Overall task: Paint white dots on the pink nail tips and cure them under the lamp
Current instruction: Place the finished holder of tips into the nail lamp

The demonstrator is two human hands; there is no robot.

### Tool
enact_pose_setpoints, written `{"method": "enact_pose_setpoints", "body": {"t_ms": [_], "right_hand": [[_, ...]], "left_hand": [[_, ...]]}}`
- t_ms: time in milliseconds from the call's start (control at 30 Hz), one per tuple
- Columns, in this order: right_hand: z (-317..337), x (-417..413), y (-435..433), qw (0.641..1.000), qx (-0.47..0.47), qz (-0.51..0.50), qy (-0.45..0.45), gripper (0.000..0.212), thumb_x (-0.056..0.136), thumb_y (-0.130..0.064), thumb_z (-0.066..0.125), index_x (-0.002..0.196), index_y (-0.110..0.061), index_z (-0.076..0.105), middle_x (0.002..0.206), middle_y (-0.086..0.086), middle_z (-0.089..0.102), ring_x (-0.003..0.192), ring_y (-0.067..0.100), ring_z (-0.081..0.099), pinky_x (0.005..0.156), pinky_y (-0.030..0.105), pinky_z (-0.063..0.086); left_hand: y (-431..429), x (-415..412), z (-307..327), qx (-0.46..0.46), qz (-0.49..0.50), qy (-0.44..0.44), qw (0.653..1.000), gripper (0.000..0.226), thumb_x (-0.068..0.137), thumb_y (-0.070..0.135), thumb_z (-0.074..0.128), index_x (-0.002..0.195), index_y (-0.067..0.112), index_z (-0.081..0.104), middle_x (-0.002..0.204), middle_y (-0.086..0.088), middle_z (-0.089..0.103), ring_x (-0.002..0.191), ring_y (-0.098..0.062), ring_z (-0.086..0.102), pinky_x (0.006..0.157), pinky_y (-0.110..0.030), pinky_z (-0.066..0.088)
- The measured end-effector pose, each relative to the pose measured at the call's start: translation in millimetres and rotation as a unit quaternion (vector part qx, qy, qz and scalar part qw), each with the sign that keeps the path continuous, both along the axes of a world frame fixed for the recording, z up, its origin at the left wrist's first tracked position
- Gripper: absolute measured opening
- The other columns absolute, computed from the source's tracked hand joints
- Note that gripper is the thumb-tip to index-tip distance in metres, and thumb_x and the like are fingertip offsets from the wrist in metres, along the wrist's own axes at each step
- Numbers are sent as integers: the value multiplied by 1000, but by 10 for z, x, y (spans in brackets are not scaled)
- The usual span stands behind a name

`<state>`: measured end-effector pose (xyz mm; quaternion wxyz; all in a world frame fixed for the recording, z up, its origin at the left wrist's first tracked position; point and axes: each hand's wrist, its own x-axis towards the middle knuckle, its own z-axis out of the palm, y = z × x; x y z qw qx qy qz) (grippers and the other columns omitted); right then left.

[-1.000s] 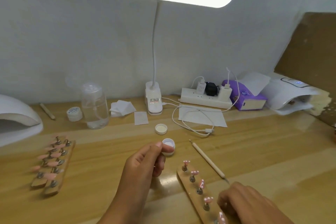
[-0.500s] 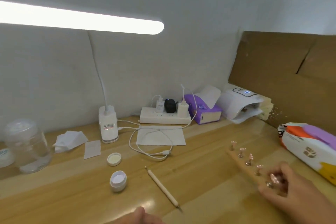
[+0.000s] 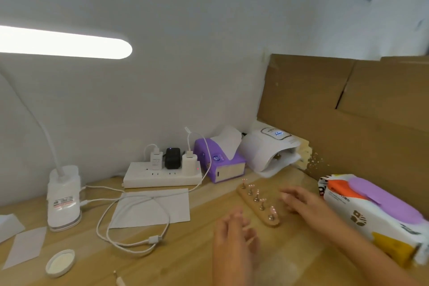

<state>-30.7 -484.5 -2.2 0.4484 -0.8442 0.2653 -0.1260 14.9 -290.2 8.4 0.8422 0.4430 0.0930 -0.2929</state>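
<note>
Wooden surface (image 3: 181,260): nail strip (image 3: 255,205) six o'clock of curing lamp (image 3: 264,151); left hand (image 3: 233,237), right hand (image 3: 301,203) slack, empty; clumsy nudge could smear uncured dots.

One wooden holder (image 3: 275,222) bearing five pink nail tips (image 3: 274,209); two hands, left (image 3: 234,237) and right (image 3: 304,204); one power strip (image 3: 162,177), three plugs (image 3: 172,158); one curing lamp (image 3: 267,151); one desk lamp (image 3: 63,197).

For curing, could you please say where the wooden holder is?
Head view, right of centre: the wooden holder lies between the left hand and right hand.

Wooden table (image 3: 197,253): nail-tip holder (image 3: 262,215), power strip (image 3: 162,178)
</note>
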Motion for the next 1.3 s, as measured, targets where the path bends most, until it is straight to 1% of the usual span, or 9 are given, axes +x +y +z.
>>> {"method": "enact_pose_setpoints", "body": {"t_ms": [100, 233, 433, 600, 700, 933, 1000, 1100, 1300], "right_hand": [[-81, 369, -297, 991, -27, -110, -71, 18, 99, -14, 50, 109, -22, 63, 117, 5, 64, 97, 19, 60, 77, 30, 46], [-105, 906, -703, 980, -110, -159, -49, 31, 95, 2, 43, 119, 0, 62, 127, 20, 58, 115, 31, 53, 91, 33, 41], [-89, 1194, -932, 978, -141, -154, 15, 33, 93, 0, 42, 119, -2, 64, 126, 20, 60, 119, 34, 50, 96, 31, 36], [-79, 1162, -826, 976, -175, -125, 27, 35, 97, 0, 38, 117, -8, 66, 129, 10, 60, 127, 24, 43, 96, 20, 21], [-95, 1052, -808, 970, -158, -175, 53, 31, 98, 0, 39, 123, 4, 57, 128, 21, 55, 116, 33, 49, 89, 27, 36], [-245, 611, -618, 959, -227, -160, 55, 28, 84, 7, 50, 66, -14, 49, 88, 18, 50, 92, 26, 43, 72, 29, 30], [-298, 542, -523, 952, -250, -158, 80, 17, 90, -1, 52, 95, -7, 67, 113, 26, 49, 117, 30, 42, 93, 25, 31], [-295, 538, -477, 950, -255, -153, 97, 38, 98, -14, 45, 134, -14, 56, 136, 24, 35, 132, 35, 34, 106, 26, 25], [-270, 515, -496, 961, -232, -135, 65, 39, 94, -10, 45, 130, -21, 56, 138, 17, 37, 131, 30, 34, 103, 29, 30]], "left_hand": [[-269, -55, 11, 49, 136, -147, 979, 19, 97, 4, 48, 95, 18, 60, 95, -9, 60, 76, -16, 53, 67, -25, 46], [-382, 4, -241, 80, 174, -201, 961, 22, 94, 2, 51, 98, 21, 60, 111, -16, 59, 89, -28, 56, 88, -45, 48], [-438, 113, -336, 43, 170, -195, 965, 23, 94, -2, 50, 88, 17, 60, 98, -13, 55, 68, -16, 49, 62, -24, 43], [-447, 82, -353, 30, 138, -198, 970, 23, 94, -3, 50, 85, 15, 61, 93, -14, 53, 69, -21, 45, 70, -31, 38], [-424, 70, -339, 21, 144, -186, 972, 24, 94, -2, 51, 83, 16, 62, 92, -10, 57, 67, -18, 47, 67, -29, 40], [-440, 65, -327, 18, 137, -172, 975, 23, 95, -1, 50, 84, 17, 60, 90, -7, 57, 65, -16, 46, 64, -27, 41], [-425, 55, -321, 17, 131, -169, 977, 23, 95, 0, 50, 84, 17, 60, 91, -9, 57, 66, -17, 45, 64, -27, 40], [-399, 49, -321, 30, 123, -183, 975, 22, 95, 3, 51, 85, 19, 61, 95, -7, 60, 69, -15, 49, 67, -24, 44], [-366, 12, -287, 50, 105, -199, 973, 24, 94, 4, 52, 82, 20, 65, 98, -4, 65, 83, -20, 54, 82, -35, 45]]}}
